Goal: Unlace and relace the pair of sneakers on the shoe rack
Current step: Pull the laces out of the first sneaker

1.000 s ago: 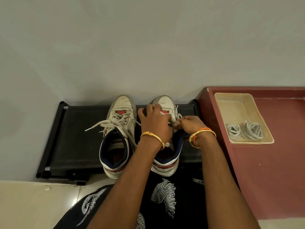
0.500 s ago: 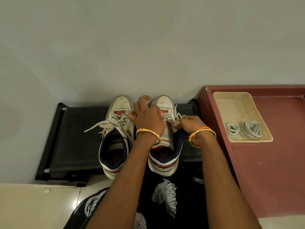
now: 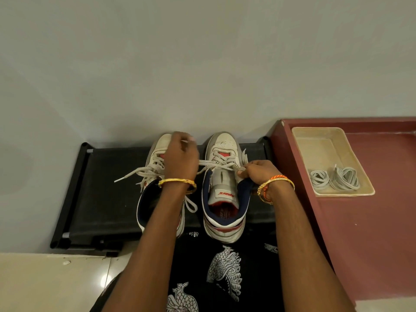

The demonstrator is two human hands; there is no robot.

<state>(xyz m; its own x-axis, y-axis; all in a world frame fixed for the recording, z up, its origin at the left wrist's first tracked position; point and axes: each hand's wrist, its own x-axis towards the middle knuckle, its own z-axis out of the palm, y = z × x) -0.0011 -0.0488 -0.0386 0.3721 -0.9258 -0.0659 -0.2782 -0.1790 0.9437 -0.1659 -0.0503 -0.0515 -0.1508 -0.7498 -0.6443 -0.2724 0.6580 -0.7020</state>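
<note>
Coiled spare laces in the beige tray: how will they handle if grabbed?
The spare laces are probably floppy: thin flat cords lying in loose loops. Likely very light, so one pinch should lift a bundle. The coils look untied, so they may unravel or snag each other when pulled from the tray.

Black shoe rack (image 3: pixel 101 199) by the wall, two white sneakers (image 3: pixel 222 199) standing side by side on it
</note>
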